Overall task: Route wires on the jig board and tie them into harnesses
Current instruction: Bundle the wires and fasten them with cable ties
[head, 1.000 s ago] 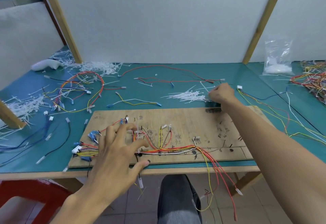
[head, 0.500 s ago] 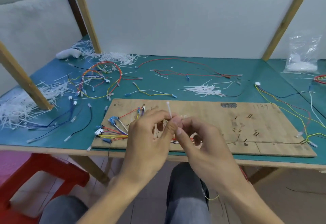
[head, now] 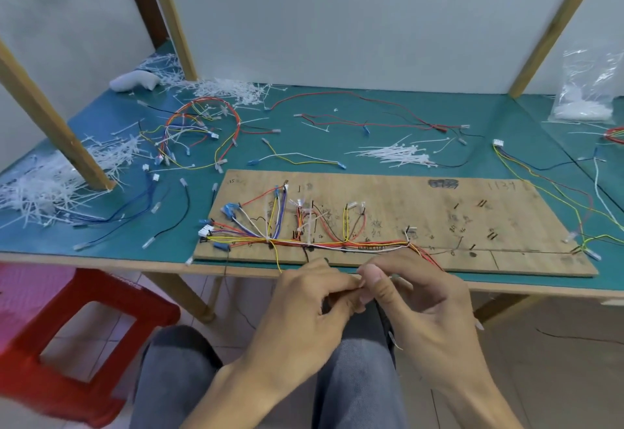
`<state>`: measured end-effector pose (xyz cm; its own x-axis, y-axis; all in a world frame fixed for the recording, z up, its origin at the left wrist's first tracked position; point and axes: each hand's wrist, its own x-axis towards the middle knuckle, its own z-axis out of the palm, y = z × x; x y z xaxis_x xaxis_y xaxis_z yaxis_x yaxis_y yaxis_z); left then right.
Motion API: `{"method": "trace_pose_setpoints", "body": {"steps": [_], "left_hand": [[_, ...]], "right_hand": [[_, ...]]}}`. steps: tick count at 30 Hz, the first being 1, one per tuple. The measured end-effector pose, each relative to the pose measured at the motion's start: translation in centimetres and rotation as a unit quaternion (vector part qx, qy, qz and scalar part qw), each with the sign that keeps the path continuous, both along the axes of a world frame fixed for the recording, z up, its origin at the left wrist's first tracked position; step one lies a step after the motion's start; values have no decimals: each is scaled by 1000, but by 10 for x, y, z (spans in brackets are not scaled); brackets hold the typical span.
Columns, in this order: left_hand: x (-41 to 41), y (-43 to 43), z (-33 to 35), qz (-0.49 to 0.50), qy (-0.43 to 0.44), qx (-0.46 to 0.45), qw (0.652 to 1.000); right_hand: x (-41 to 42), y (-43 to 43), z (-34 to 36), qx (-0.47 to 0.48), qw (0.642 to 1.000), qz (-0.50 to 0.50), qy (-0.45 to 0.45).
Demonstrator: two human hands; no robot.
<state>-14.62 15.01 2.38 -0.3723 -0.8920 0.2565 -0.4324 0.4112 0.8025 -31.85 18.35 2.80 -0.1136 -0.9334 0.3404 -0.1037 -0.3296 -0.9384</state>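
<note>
Just below the tabletop's near edge | left hand point(head: 304, 303) and right hand point(head: 418, 297) meet fingertip to fingertip, pinching a thin pale strip point(head: 401, 280) | wire bundle point(head: 337, 244) runs along the near edge of the jig board point(head: 506, 212) | loose cable ties point(head: 395, 155) lie beyond the board's far edge

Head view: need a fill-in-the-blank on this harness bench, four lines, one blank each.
The stool left of the person's knees is ____.
The loose cable ties behind the jig board are ____.
The clear bag sits at the table's far ____ corner.
The left hand and right hand pinch a cable tie between their ____.
Missing: red; white; right; fingertips.
</note>
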Motion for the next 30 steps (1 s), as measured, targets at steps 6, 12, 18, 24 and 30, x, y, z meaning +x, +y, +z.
{"method": "trace_pose_setpoints", "body": {"steps": [6,12,18,24,30], "left_hand": [[1,-5,-8,-13,-24,-29,999],[3,-34,-18,35,-200,-188,961],[0,-54,-29,13,-308,-205,929],[6,-52,-37,10,-306,-254,917],[5,-50,-45,9,-302,-247,921]], "right_hand": [[3,-4,-20,47,999,-11,-26],[-8,-36,-21,52,992,-113,-2],[-5,-84,-27,24,977,-211,25],[11,-108,-40,-7,967,-248,52],[12,-111,-48,-31,961,-267,69]]}}
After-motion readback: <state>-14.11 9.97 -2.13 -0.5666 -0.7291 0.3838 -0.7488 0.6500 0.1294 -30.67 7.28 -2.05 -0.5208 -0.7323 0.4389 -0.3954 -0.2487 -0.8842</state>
